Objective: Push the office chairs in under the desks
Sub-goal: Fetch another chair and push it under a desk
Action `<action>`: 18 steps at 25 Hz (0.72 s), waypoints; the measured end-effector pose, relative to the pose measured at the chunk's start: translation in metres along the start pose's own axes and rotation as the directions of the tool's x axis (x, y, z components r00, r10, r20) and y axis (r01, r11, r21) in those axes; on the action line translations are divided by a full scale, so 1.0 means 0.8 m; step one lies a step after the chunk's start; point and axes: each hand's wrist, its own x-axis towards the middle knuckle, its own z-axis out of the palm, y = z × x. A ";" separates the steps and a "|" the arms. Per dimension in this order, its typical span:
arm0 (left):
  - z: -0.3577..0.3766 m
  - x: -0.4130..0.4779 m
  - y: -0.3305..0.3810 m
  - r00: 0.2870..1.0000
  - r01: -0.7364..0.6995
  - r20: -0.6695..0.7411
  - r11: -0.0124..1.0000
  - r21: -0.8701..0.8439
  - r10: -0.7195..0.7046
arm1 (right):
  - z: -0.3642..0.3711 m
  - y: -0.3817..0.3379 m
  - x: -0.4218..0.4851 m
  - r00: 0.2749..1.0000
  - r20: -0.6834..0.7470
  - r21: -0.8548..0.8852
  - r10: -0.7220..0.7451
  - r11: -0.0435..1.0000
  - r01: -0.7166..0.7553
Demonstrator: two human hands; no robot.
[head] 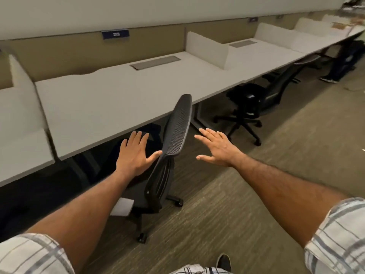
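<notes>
Flanking chair (pixel 178 125), spread hands (pixel 134 153) (pixel 217 147); label (pixel 115 34) blurred.

Short white sleeves, grey-blue plaid stripes: left sleeve (pixel 29 254) at 7 o'clock, right sleeve (pixel 339 234) at 4. Forearms (pixel 83 204) bare, hairy. Dark shoe (pixel 223 262) at 6 o'clock.

A blue nameplate (pixel 115 34) tops the tan partition (pixel 79 54); striped carpet (pixel 256 194) covers the floor.

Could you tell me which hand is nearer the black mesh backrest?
Left. The left hand touches the black mesh backrest with its thumb; the right hand hovers clear to its right.
</notes>
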 end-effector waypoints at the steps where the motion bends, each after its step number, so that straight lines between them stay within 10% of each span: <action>1: -0.003 0.013 0.018 0.999 0.042 -0.003 0.999 0.011 -0.042 | -0.009 0.020 0.020 0.999 -0.006 -0.003 -0.037 0.999 0.037; 18: 0.070 0.195 0.190 0.818 0.524 0.322 0.849 -0.075 -0.476 | -0.075 0.133 0.284 0.854 -0.014 -0.092 -0.521 0.851 0.517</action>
